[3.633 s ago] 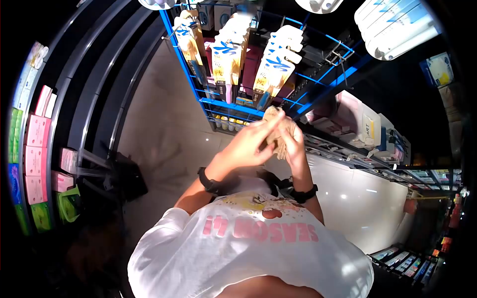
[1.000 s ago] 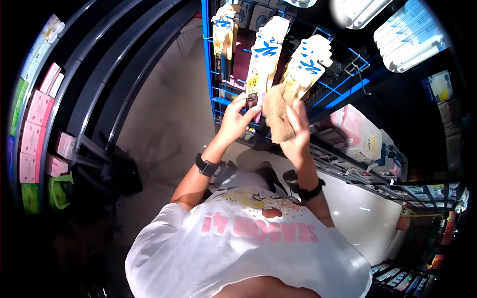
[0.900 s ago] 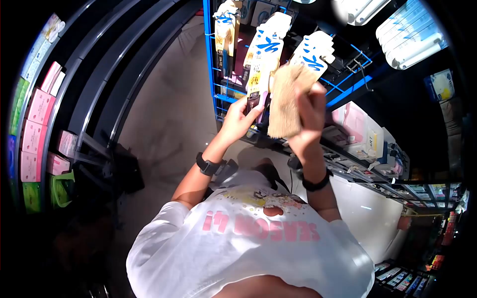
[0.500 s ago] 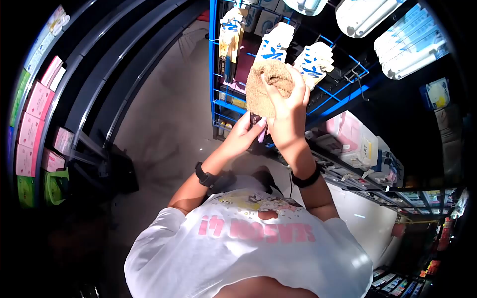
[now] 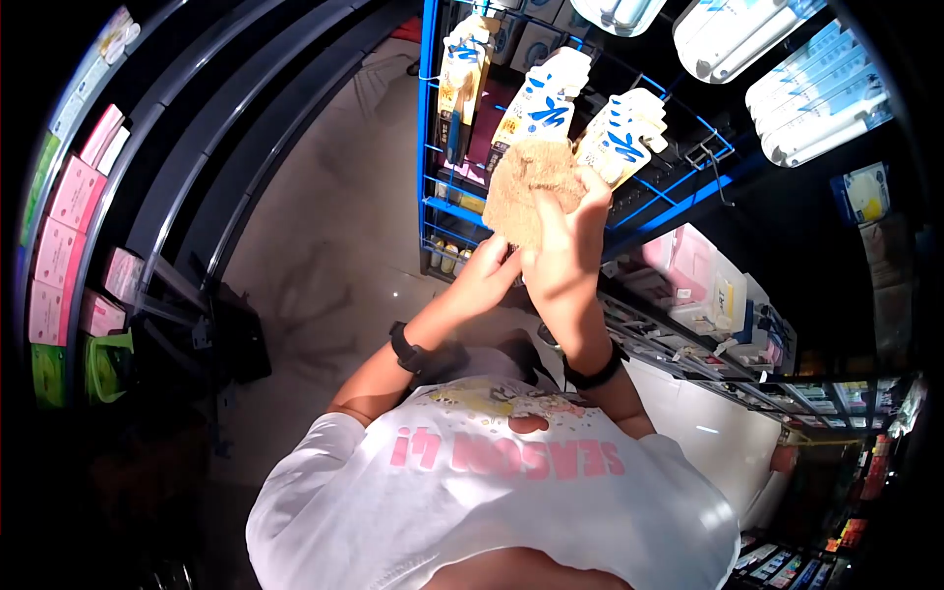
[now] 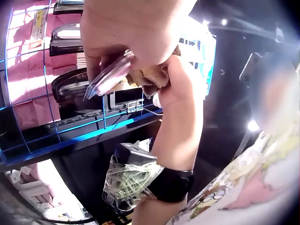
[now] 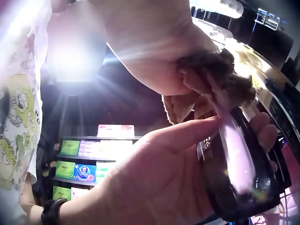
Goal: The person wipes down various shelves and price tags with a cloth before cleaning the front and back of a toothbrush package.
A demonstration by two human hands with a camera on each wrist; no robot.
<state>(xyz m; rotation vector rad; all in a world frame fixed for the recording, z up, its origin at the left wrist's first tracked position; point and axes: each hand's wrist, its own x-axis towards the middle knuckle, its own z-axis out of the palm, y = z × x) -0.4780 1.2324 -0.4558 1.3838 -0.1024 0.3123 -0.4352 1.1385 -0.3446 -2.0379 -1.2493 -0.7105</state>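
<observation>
My left hand (image 5: 487, 278) grips the bottom of a hanging blister pack (image 7: 241, 161), thumb in front and fingers behind. A pink handle shows through its clear plastic, against a dark lower card. My right hand (image 5: 562, 251) holds a tan terry cloth (image 5: 516, 187) spread over the front of the pack, just above my left hand. In the head view the cloth hides the pack's middle, and its pale top with blue print (image 5: 549, 98) rises above. The right wrist view shows the cloth bunched under my right hand (image 7: 150, 47) at the handle's upper end.
The packs hang on a blue wire rack (image 5: 428, 147), with another row (image 5: 621, 138) to the right and one (image 5: 464, 79) to the left. White-blue packs (image 5: 816, 103) hang at the upper right. Boxed goods (image 5: 698, 275) stand below right. Dark shelves (image 5: 187, 147) curve along the left.
Both hands were on the cloth at first. My left hand then took hold of the pack, and my right hand brought the cloth over its front. Lately the cloth has slid slightly downward.
</observation>
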